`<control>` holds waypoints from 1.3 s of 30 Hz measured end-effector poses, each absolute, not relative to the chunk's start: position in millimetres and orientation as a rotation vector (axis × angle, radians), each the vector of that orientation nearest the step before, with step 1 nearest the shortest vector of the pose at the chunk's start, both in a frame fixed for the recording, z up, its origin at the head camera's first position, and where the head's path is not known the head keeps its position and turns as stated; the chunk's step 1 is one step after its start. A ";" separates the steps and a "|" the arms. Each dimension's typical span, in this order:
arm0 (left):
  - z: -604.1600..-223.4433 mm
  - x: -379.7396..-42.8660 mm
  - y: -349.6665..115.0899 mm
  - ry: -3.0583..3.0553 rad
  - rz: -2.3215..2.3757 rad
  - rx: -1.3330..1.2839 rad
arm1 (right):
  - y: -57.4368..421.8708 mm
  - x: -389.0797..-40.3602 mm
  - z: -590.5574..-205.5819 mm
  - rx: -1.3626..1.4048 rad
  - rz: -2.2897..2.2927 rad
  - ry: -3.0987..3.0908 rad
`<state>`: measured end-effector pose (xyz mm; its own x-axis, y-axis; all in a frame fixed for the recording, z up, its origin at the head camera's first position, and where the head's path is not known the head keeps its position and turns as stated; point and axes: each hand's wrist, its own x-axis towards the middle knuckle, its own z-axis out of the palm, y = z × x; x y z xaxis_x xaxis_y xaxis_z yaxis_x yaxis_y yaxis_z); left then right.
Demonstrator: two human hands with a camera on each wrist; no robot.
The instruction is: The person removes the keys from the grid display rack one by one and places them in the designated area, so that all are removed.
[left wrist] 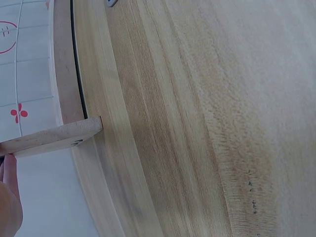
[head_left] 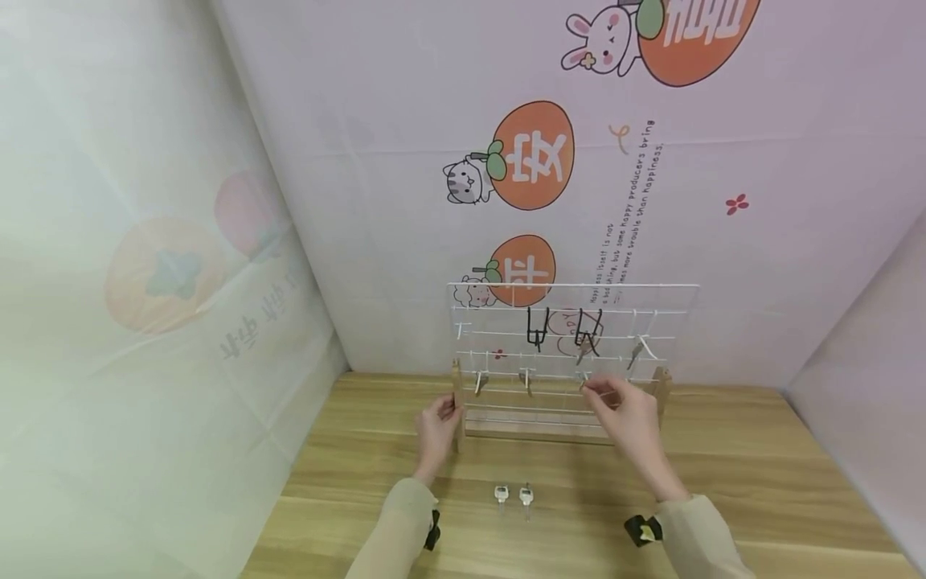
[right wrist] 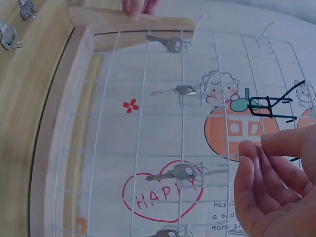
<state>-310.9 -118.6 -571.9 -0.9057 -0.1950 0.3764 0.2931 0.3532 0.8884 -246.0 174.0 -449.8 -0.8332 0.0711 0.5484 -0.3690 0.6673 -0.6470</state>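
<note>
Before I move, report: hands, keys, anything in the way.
Left hand on left wooden post. Right hand curled near a hung key, nothing visible in it. Two more keys on the table, nothing seen over them.

Keys [right wrist: 181,172] on white wire rack [right wrist: 182,133], right fingers [right wrist: 247,182] curled nearby

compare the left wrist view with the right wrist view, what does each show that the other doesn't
Only the left wrist view shows the small dark marks on the table. Only the right wrist view shows the right hand, the hanging keys, the black hook and the sheep print. Both share the table, the white wire grid, the wooden frame, a red flower print and part of the left hand.
</note>
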 end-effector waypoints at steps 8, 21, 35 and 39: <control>-574.3 -310.8 -119.1 -2.205 -1.560 -0.100 | 175.6 -258.3 -440.1 0.151 1.144 -2.283; -573.2 -309.5 -117.9 -2.212 -1.586 -0.058 | 175.6 -277.4 -430.7 0.059 1.160 -2.187; -571.9 -310.5 -117.5 -2.226 -1.590 -0.047 | 172.2 -288.5 -426.2 0.041 1.194 -2.146; -571.5 -310.6 -117.7 -2.232 -1.582 -0.045 | 171.7 -291.0 -425.1 0.052 1.190 -2.144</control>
